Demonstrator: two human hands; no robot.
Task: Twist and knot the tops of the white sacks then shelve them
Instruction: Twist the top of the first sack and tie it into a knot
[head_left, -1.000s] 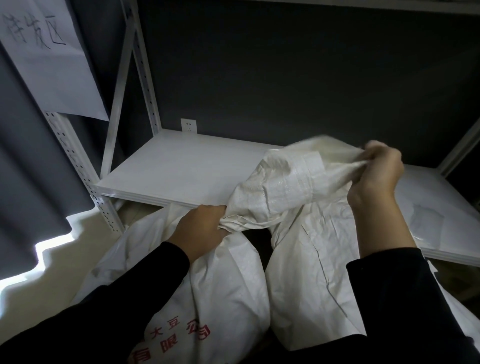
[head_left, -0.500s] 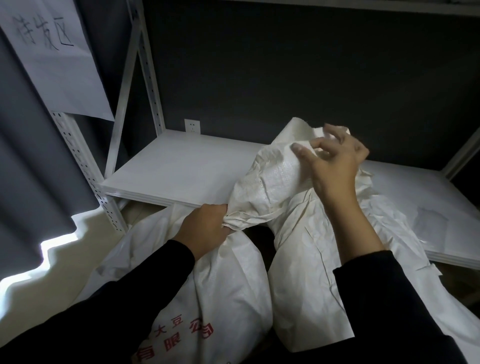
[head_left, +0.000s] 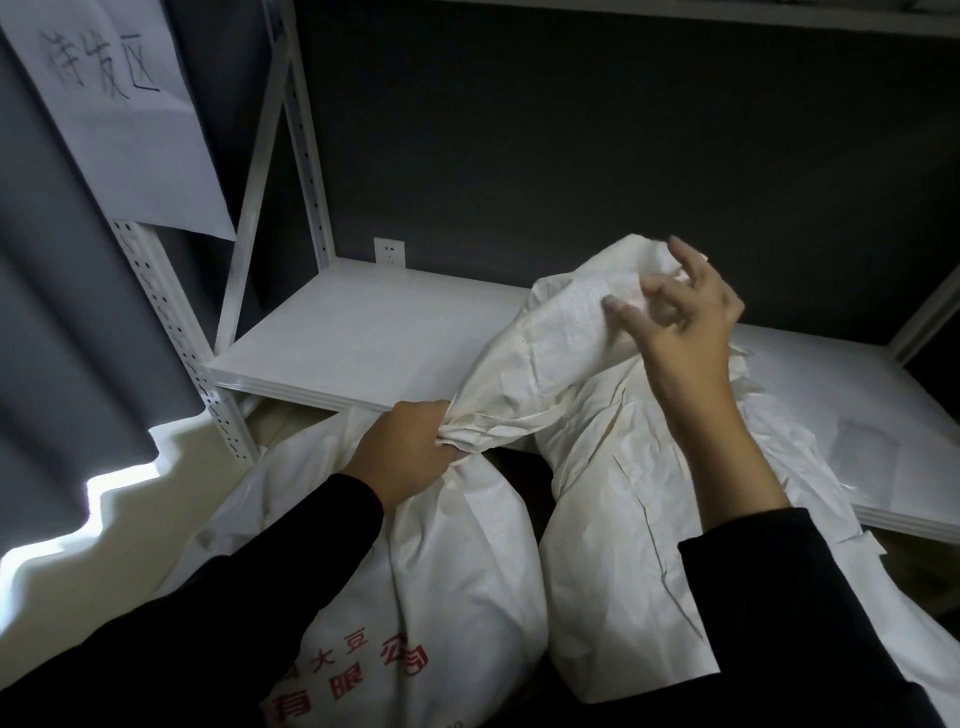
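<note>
The left hand (head_left: 410, 452) was clenched tight round the twisted neck (head_left: 485, 428) of a white sack (head_left: 457, 597), just below the middle of the view. That sack sat low at 6 o'clock, with red letters on its front. It was in front of the shelf (head_left: 363, 332), not on it. From the fist, the sack's loose top (head_left: 566, 332) fanned up toward 1 o'clock and hung over the shelf. The right hand (head_left: 685, 322) was by that top, at 2 o'clock from the left hand. Its fingers were spread and only a little bent, and they held nothing. One fingertip was on the cloth or just above it, but the blur hid which. A second sack (head_left: 623, 545) stood just beside the first, at its 3 o'clock, leaning on the shelf edge. Both arms wore black sleeves (head_left: 260, 597). A paper (head_left: 130, 130) with handwriting hung by the shelf post at 10 o'clock. A small white socket (head_left: 389, 252) was on the dark wall behind the shelf, at 11 o'clock.
</note>
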